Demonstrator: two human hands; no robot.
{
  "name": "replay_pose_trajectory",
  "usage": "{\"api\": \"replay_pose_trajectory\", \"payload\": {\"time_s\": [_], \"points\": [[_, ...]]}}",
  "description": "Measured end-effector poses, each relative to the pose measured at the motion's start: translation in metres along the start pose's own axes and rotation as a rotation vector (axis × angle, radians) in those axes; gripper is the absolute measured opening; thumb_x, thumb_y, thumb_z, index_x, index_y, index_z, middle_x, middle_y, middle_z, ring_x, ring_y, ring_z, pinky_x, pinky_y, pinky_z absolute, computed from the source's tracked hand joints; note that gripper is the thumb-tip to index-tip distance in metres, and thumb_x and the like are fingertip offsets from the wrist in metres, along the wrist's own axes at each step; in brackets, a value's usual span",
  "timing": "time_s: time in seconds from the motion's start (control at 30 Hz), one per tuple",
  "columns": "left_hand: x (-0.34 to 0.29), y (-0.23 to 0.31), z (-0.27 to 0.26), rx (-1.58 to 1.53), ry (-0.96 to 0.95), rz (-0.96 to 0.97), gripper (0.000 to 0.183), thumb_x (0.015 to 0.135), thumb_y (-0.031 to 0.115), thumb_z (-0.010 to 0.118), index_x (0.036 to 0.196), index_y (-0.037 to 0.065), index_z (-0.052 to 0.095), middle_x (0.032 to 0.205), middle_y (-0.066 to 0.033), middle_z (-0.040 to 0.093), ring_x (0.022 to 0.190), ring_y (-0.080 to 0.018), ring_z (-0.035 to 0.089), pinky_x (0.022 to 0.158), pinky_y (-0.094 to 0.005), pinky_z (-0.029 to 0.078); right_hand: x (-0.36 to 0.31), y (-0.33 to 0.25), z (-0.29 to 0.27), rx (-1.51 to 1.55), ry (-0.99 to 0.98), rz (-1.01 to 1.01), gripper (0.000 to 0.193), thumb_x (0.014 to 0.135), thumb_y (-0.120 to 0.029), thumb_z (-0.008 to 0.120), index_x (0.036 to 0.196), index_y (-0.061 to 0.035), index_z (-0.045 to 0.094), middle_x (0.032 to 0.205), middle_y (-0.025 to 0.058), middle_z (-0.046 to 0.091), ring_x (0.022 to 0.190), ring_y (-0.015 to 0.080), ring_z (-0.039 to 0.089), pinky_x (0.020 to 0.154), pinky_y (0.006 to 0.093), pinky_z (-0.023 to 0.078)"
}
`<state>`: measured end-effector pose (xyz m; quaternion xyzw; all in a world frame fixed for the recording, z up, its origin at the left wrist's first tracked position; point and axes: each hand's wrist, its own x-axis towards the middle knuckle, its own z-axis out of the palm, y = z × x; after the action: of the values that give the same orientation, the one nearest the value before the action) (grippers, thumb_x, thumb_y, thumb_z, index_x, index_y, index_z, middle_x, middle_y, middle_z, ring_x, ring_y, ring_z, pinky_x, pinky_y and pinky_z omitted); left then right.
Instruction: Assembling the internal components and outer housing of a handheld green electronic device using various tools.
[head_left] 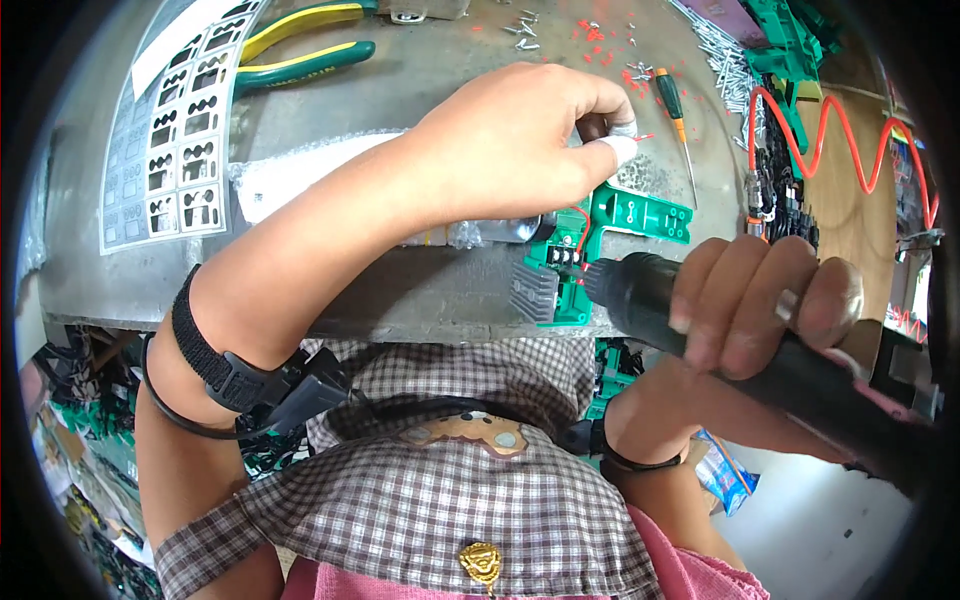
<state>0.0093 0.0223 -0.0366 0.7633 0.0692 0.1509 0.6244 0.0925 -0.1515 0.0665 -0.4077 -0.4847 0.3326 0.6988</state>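
My left hand (540, 140) reaches over the bench with thumb and forefinger pinched. White covers are on these fingertips, and a small red tip shows beside them; what they grip is too small to make out. Below it lies a green plastic tool housing (640, 215), opened up, with a red wire (583, 235), a terminal block (565, 256) and a grey finned block (534, 291). My right hand (765, 305) is wrapped round a black power screwdriver (640, 290). The driver's nose points left at the terminal block; whether the bit touches a screw I cannot tell.
A small screwdriver (672, 110) lies beyond the housing. Green-yellow pliers (310, 70) and a sticker sheet (185, 140) are at the left. Loose screws (725, 60) and red bits (597, 35) are scattered at the back. A coiled red hose (825, 120) hangs at the right.
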Motion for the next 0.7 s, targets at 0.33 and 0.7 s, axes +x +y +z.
{"api": "replay_pose_trajectory", "payload": {"time_s": [0.33,0.7], "points": [[-0.0005,0.0027,-0.0007,0.097,-0.012,0.029,0.024,0.093,0.017,0.066,0.107,-0.002,0.067,0.079,-0.0034,0.063,0.074,-0.0093,0.055,0.067,-0.0281,0.048,-0.0005,0.0016,0.0015,0.004,-0.067,0.082,0.063,0.085,-0.069,0.063,0.11,-0.0116,0.055,0.081,0.0029,0.057,0.065,0.0158,0.055,0.065,0.034,0.041],[0.0016,0.0017,-0.0007,0.081,-0.025,0.022,0.024,0.094,0.019,0.066,0.105,-0.003,0.067,0.082,-0.0061,0.067,0.078,-0.011,0.06,0.072,-0.0296,0.05,-0.004,-0.0013,0.007,0.025,-0.017,-0.008,0.062,0.084,-0.067,0.065,0.109,-0.011,0.056,0.078,0.0016,0.056,0.063,0.0148,0.054,0.063,0.0329,0.042]]}}
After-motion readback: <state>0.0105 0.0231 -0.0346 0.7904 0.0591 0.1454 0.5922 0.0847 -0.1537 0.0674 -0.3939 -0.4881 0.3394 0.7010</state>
